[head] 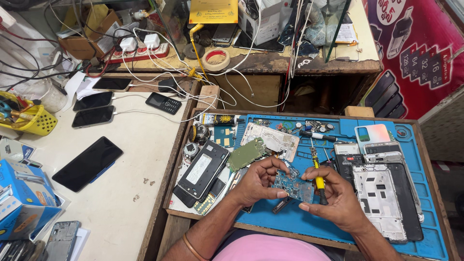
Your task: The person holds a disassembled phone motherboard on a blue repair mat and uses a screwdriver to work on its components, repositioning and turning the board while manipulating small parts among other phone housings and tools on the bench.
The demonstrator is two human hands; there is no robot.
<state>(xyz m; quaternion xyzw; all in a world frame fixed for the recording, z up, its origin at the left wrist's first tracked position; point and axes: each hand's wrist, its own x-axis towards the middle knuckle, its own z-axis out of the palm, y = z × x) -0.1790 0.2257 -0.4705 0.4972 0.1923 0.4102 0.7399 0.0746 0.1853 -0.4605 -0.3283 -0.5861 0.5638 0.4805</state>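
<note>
Pinching the blue circuit board (293,185) between them above the blue mat (425,227), the left hand (256,181) grips its left edge while the right hand (336,200), also clasping an upright yellow-handled screwdriver (318,180), grips its right

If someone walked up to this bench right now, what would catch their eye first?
Both hands, the left hand and right hand, pinch a blue circuit board over the blue work mat; the right also holds a yellow-handled tool. Dismantled phone frames lie to the right.
</note>
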